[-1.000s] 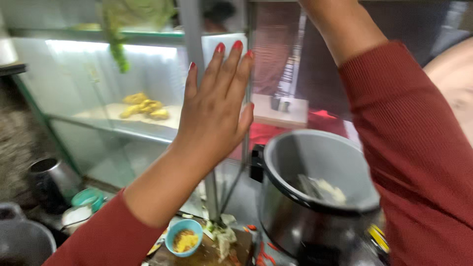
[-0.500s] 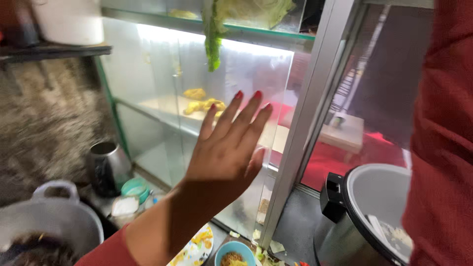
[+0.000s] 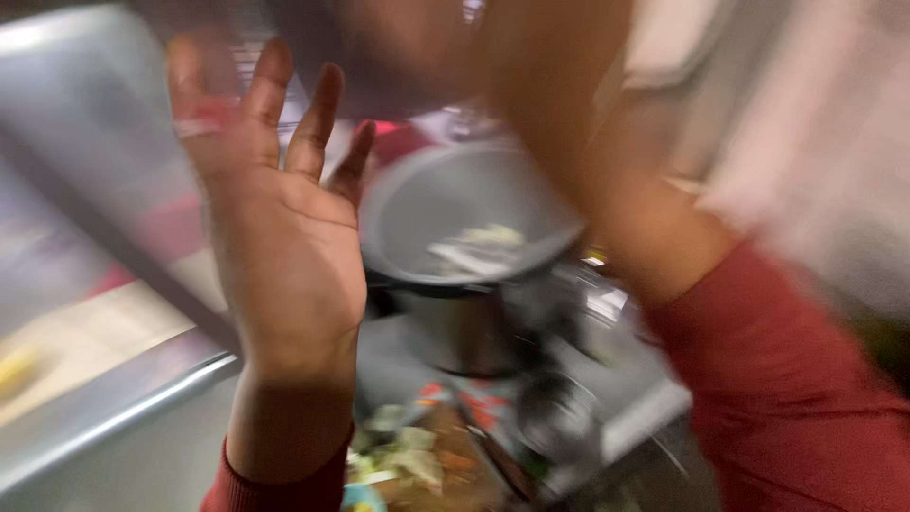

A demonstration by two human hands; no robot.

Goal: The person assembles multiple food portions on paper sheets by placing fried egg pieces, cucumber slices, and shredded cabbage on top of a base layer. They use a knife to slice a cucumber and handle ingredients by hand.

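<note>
Blurred pot (image 3: 469,246) behind raised left hand (image 3: 284,246) (empty).

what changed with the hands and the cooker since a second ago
The left hand has turned: its back faced the camera against the glass case, now its palm shows, fingers spread, holding nothing. The open cooker pot now sits mid-frame as the view swung. The right arm stays raised, its hand out of view.

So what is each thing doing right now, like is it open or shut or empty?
Left hand: raised, palm showing, fingers spread, holding nothing.
Right arm: reaching up across the view; its hand is out of the picture.
Cooker pot: open, no lid on it, a little pale food inside.
Red sleeve: pushed up the right forearm.
Everything is blurred.
</note>
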